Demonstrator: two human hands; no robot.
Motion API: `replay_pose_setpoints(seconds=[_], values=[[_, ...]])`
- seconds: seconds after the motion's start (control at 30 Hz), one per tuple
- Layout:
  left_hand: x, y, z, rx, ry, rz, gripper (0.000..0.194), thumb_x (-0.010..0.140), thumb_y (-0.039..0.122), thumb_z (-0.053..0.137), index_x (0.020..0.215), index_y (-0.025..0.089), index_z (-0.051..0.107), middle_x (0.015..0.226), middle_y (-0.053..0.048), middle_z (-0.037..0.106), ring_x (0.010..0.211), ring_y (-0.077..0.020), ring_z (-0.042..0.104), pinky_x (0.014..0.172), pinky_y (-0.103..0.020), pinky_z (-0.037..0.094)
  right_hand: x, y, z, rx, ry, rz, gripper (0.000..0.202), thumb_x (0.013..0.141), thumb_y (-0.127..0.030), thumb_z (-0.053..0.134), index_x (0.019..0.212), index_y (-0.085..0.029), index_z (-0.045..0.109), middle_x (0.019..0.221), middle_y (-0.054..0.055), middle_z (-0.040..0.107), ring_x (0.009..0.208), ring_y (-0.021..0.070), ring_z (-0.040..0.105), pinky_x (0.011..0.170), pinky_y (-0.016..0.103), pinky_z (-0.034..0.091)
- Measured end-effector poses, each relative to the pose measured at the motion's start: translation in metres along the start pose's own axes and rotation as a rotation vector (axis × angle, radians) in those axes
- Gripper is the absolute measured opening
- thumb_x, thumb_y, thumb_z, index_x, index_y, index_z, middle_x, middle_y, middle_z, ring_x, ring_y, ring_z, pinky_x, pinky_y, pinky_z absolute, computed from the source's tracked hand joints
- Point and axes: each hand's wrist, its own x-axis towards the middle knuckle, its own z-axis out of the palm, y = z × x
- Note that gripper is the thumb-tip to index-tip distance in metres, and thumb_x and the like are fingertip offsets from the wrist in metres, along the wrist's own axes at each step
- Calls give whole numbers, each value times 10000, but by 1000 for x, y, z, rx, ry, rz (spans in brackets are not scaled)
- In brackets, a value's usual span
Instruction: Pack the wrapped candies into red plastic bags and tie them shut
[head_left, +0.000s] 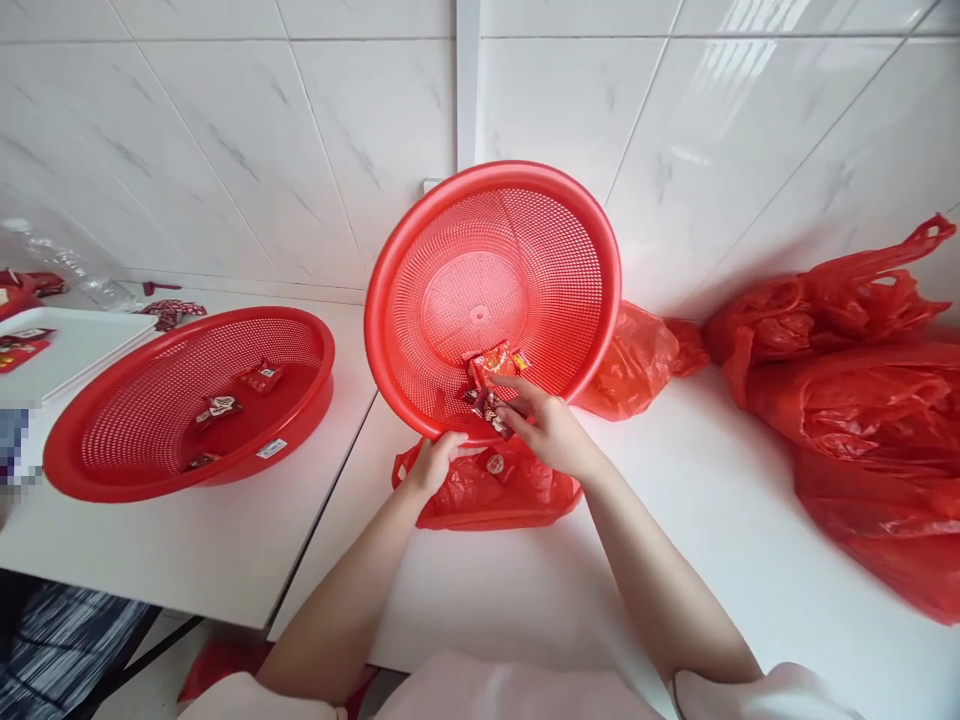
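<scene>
A round red plastic mesh basket (510, 220) is tilted up on its edge, its open side facing me. Small red and brown wrapped snack packets (491, 365) lie together at its low side. My right hand (551, 430) reaches in over the rim, with thumb and fingers closed around some of these packets. At the lower left of the rim, my left hand (435, 465) is closed on the basket's edge; part of its grip is hidden. Directly below the rim lies a red plastic bag (517, 500), with a packet showing through it.
On the left, a second red mesh basket (307, 395) holds several packets. Beyond it are a white tray (82, 350) and a clear plastic bottle (75, 270). Filled red bags (847, 400) stand at right, and another red bag (637, 360) sits behind the tilted basket. A tiled wall (360, 120) bounds the back.
</scene>
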Motion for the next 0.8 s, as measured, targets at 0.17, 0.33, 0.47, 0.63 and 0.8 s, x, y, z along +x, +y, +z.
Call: replay_pose_setpoints(seconds=[0.17,0.33,0.47,0.63,0.8], values=[[7,6,-9,-69,-2,65,202,745,254,607,883,152,713,935,-81,741,1039,-300,656,849,-430,544,-7,-13,-12,-12,-115,-1,257,928,-244,493,1174,-222,564,867,-5,719,701,126,648,713,254,500],[9,10,-9,-116,-17,26,222,735,241,592,879,129,718,935,-89,740,1015,-287,658,849,-415,540,-10,-14,-3,-187,-234,-52,188,921,-210,523,1046,-241,660,907,4,730,768,138,660,704,242,481],[6,10,-4,-87,-55,44,212,758,233,581,886,140,721,969,-87,740,1043,-288,650,863,-412,530,-6,-8,8,-395,-160,-102,203,961,-236,468,1002,-231,666,891,25,720,760,154,653,681,258,474],[-4,7,7,-30,-102,-9,174,764,238,595,862,183,728,914,-60,745,1020,-289,665,838,-390,534,4,12,18,-559,-10,-174,328,980,-281,438,1260,-177,573,1387,132,536,1277,243,494,1039,418,403],[-7,2,14,-57,-104,-84,173,737,256,614,836,184,735,852,-73,745,972,-322,682,791,-409,545,6,29,22,-569,-137,-129,537,992,-422,396,1443,-131,408,1487,163,429,1433,281,299,1172,555,165]])
